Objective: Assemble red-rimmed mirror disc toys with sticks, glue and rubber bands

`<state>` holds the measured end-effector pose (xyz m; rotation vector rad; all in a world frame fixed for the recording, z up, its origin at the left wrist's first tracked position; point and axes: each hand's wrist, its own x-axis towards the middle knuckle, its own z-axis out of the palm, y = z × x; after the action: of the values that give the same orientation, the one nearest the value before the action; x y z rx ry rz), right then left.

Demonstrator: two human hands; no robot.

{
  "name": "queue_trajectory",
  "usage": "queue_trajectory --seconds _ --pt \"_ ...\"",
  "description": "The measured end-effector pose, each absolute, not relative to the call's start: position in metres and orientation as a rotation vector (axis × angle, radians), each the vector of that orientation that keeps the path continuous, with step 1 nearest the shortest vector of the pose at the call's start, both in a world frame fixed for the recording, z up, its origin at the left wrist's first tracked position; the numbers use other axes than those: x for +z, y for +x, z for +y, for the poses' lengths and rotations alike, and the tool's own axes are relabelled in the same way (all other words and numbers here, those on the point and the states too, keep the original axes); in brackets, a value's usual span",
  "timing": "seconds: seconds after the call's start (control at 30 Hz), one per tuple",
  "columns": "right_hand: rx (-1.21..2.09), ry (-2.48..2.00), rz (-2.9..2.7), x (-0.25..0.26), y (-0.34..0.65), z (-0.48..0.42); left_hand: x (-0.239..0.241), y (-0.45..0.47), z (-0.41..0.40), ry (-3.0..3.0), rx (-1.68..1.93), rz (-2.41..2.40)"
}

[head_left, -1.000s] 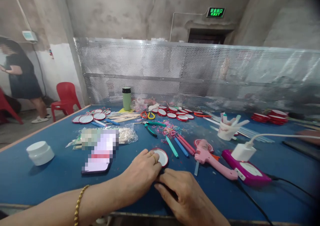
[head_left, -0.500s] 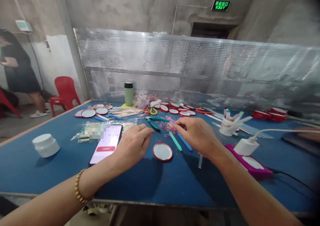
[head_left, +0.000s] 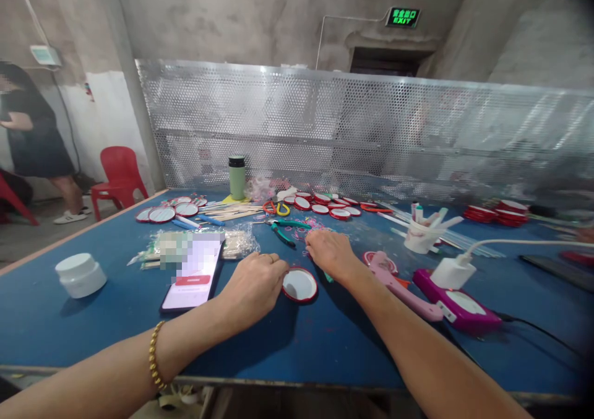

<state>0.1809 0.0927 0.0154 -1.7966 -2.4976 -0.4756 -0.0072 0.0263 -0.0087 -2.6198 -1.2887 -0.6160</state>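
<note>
My left hand [head_left: 255, 286] is closed, its curled fingertips at the left edge of a round, red-rimmed lid [head_left: 300, 285] with a white inside. Whatever those fingers may hold is hidden. Over a heap of small pink and coloured loops [head_left: 297, 225], my right hand [head_left: 331, 253] points down with bent fingers closed together. I cannot make out what is in them. The tip of a teal pen [head_left: 328, 278] shows from under that hand. Just left of the heap lie green-handled pliers [head_left: 283, 234].
A phone [head_left: 197, 276] and a white jar [head_left: 81, 275] are on the left. Under my right forearm lies a pink glue gun [head_left: 408, 295], near a purple power strip [head_left: 457, 304]. A cup of pens [head_left: 420, 236] and several red-rimmed lids [head_left: 320, 209] stand farther back, before a perforated metal screen [head_left: 278, 122].
My left hand has come right and down to the lid's edge. My right hand has shifted left over the loops, covering most of the pens and uncovering the pink glue gun.
</note>
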Motion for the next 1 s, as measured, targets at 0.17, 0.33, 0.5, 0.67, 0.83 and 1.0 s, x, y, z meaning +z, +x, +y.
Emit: queue_trajectory --seconds 0.17,0.33,0.5,0.67,0.83,1.0 --pt "-0.471 -1.730 -2.581 0.018 0.179 0.098 -0.008 -0.007 0.025 -2.631 -0.618 -1.298" --pt "-0.474 -1.611 -2.676 0.016 0.172 0.095 -0.007 -0.008 0.025 -2.642 -0.658 -1.303" --pt "-0.453 -1.553 -2.619 0.014 0.176 0.099 -0.006 -0.010 0.027 -2.649 -0.694 -1.330" --pt "-0.342 -1.453 -2.441 0.023 0.187 0.102 -0.005 -0.010 0.029 -2.707 -0.841 -1.361" --pt "0.424 -1.074 -2.096 0.027 0.186 0.100 0.004 -0.004 0.044 -2.777 -1.307 -1.593" --pt "0.810 -0.952 -1.894 0.032 0.185 0.092 0.029 0.008 0.053 -3.083 -1.865 -1.985"
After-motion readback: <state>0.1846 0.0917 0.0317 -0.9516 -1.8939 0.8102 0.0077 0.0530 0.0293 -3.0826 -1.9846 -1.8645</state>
